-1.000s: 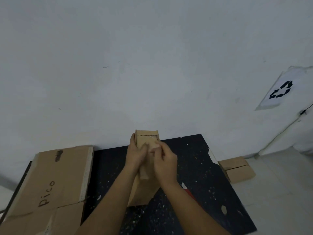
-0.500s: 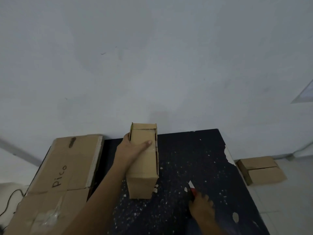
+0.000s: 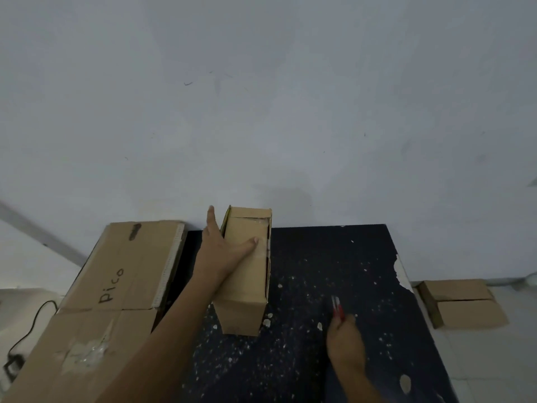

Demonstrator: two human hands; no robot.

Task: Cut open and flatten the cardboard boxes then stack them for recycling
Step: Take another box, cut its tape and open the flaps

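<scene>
Cardboard box [image 3: 245, 274] stands uncut on the dark tabletop [image 3: 334, 257], left hand [image 3: 223, 254] flat and open against it, right hand [image 3: 344, 341] gripping the red cutter [image 3: 338, 309], so cutting, flattening and stacking remain.

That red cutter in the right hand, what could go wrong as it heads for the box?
The left hand lies flat on the small box, thumb across its top, so the red cutter in the right hand might nick it. The narrow box could also tip or slide on the black table.

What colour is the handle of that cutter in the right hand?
Red, on the cutter held by the right hand; head view.
</scene>
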